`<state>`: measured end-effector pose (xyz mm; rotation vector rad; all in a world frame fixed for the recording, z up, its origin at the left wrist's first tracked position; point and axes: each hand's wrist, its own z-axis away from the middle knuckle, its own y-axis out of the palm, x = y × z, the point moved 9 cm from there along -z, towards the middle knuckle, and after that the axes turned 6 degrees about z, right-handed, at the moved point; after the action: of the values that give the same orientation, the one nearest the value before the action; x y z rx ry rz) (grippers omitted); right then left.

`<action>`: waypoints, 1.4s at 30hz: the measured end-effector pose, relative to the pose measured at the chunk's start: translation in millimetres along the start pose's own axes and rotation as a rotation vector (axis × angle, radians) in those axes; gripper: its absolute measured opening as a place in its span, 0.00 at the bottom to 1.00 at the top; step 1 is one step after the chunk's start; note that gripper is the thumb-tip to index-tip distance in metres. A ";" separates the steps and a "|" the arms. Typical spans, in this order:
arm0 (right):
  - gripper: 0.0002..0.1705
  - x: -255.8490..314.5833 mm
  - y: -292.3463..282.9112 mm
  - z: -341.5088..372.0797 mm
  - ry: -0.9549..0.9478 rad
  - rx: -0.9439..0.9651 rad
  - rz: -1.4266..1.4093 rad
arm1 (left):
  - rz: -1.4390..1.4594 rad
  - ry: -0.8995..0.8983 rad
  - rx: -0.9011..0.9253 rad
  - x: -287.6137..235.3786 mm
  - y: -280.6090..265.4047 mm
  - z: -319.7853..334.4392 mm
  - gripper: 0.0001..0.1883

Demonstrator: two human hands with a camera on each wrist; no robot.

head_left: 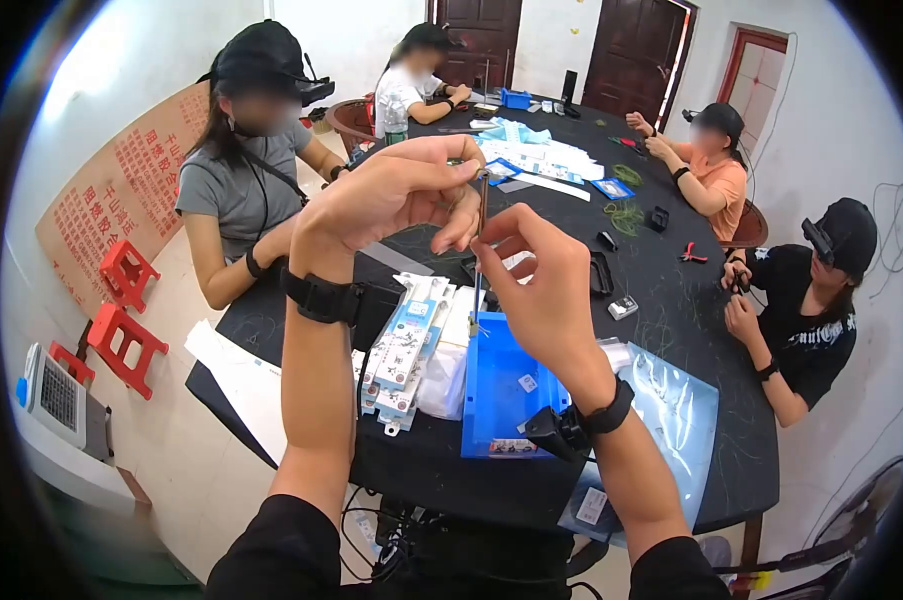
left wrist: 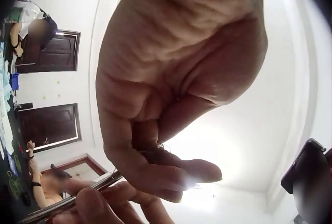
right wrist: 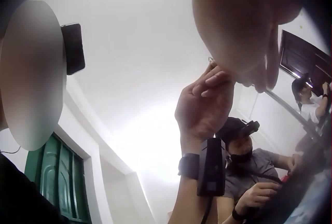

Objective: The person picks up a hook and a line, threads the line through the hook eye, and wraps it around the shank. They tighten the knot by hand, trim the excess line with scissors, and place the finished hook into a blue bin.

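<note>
At the center of the head view, my right hand pinches a slim metal rod between thumb and forefinger. The rod stands nearly upright above the blue bin. My left hand is raised at its upper end, thumb and forefinger pinching a small piece of thin wire there. In the left wrist view, fine wire pokes out between my curled left fingers, and the rod runs off to the lower left. A tiny wire loop shows above the left fingertips in the right wrist view. My fingers hide most of the wire.
Below my hands is a blue bin, beside stacked white-and-blue packs. A glossy plastic sheet lies to the right. Red pliers and green line coils lie farther off. Several people sit around the black table.
</note>
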<state>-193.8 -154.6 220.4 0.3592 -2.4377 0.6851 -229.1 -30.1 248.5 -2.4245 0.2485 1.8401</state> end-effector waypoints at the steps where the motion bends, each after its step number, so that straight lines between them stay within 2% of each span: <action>1: 0.06 0.5 0.1 0.1 -0.008 -0.001 0.008 | 0.000 0.001 -0.001 -0.4 0.2 0.1 0.11; 7: 0.06 2.1 -0.2 -0.1 -0.030 -0.004 0.024 | -0.011 -0.010 -0.008 2.6 -3.1 -0.8 0.11; 9: 0.06 2.1 -0.2 -0.2 -0.037 -0.005 0.023 | 0.064 0.005 0.061 4.0 -2.2 -2.2 0.10; 18: 0.06 4.6 -1.2 -0.2 -0.064 -0.006 0.046 | 0.066 0.011 0.098 7.2 -4.9 -4.4 0.11; 42: 0.06 3.7 1.4 0.0 -0.045 0.032 0.053 | 0.036 0.010 0.107 11.6 -9.4 -5.8 0.11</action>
<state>-197.3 -153.8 222.0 0.3270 -2.4892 0.7475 -218.8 -22.7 238.6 -2.3736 0.3830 1.7805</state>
